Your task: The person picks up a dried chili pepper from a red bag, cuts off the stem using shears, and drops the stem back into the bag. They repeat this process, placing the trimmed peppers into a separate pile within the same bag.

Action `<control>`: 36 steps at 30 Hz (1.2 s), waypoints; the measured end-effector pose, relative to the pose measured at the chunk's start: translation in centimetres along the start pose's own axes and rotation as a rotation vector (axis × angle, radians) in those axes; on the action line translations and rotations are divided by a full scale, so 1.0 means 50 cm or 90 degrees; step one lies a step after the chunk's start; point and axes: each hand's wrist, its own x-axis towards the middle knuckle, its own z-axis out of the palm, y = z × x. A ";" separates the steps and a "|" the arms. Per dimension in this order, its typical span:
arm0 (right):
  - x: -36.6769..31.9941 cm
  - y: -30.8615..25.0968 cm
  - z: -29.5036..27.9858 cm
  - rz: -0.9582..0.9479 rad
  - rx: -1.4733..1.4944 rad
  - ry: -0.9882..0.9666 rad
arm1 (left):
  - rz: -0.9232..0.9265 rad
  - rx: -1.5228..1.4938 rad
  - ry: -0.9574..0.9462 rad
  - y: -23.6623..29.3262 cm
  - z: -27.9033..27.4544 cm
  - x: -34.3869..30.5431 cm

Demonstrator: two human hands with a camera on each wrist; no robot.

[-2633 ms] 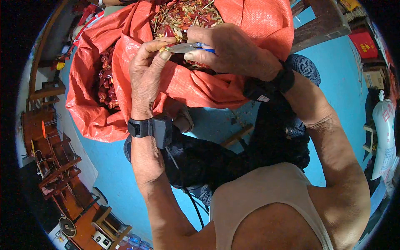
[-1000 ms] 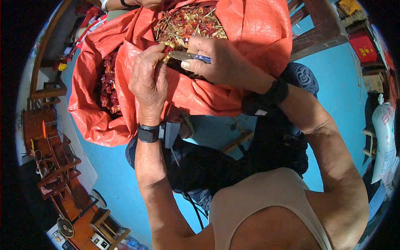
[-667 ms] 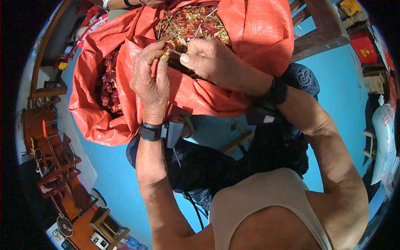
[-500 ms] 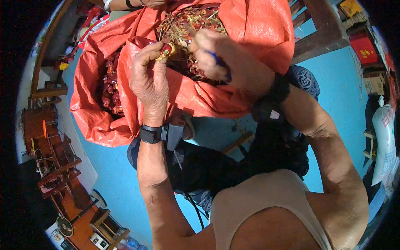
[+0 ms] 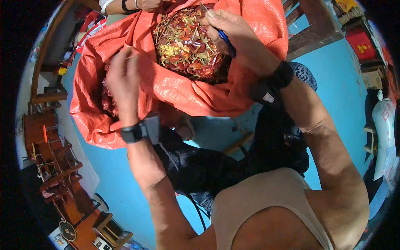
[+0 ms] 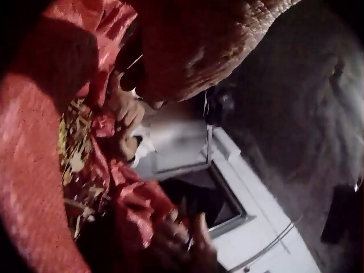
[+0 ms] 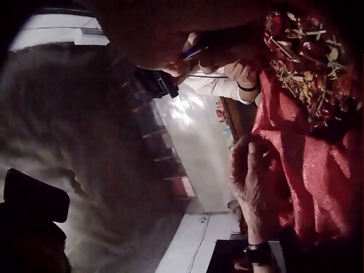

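Observation:
My right hand (image 5: 235, 35) grips a small metal tool with a blue handle (image 5: 226, 41) over the far right part of a red sack opening; its pointed metal tip sticks out past the thumb. In the right wrist view, a bit of the blue handle (image 7: 193, 53) shows between the fingers. My left hand (image 5: 125, 85), blurred, is over the left sack's edge beside its dark red peppers (image 5: 107, 104). Seen in the right wrist view, the left hand (image 7: 250, 182) has its fingers close together; whether anything is between them cannot be told. Red pieces and dry stems (image 5: 189, 50) fill the larger sack.
Another person's hand (image 5: 148, 4) is at the sack's far edge. A dark wooden frame (image 5: 318, 39) stands to the right of the sacks. A white bag (image 5: 384, 133) lies at far right, and wooden stools (image 5: 58, 177) are at the left.
My left hand has moved left from the middle toward the left sack; the red and yellow piece it pinched is no longer visible. My right hand with the tool has shifted up and to the right.

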 end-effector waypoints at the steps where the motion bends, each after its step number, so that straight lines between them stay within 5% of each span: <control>1: 0.005 0.010 -0.004 -0.014 -0.008 -0.019 | -0.031 0.009 -0.111 0.033 0.024 -0.006; 3: 0.015 0.018 -0.003 -0.031 -0.018 -0.044 | 0.195 0.036 -0.135 0.043 0.082 -0.009; 5: 0.019 0.021 -0.006 -0.034 -0.039 -0.011 | 0.135 0.039 -0.227 0.060 0.114 -0.012; 15: 0.017 0.011 -0.017 -0.036 -0.003 0.004 | 0.196 0.116 -0.181 0.081 0.209 -0.004; 17: 0.013 0.003 -0.029 -0.060 -0.019 0.012 | 0.145 -0.068 -0.121 0.059 0.195 0.011; 21: 0.007 -0.018 -0.032 -0.053 0.013 -0.003 | -0.209 -0.426 -0.166 0.038 0.117 0.023; 27: 0.004 -0.046 -0.031 -0.090 -0.025 -0.038 | -0.220 -0.498 -0.338 0.063 0.090 -0.009; 29: 0.023 -0.025 -0.047 -0.049 -0.018 -0.135 | -0.330 -0.505 -0.464 0.094 0.084 -0.018; 31: 0.013 -0.011 -0.038 -0.028 0.006 -0.088 | -0.285 -0.502 -0.497 0.084 0.102 -0.022; 34: 0.010 -0.003 -0.034 -0.017 0.028 -0.041 | -0.026 -0.278 -0.338 0.095 0.136 -0.021; 36: 0.014 0.002 -0.037 -0.039 0.020 -0.047 | 0.029 -0.168 -0.362 0.108 0.170 -0.020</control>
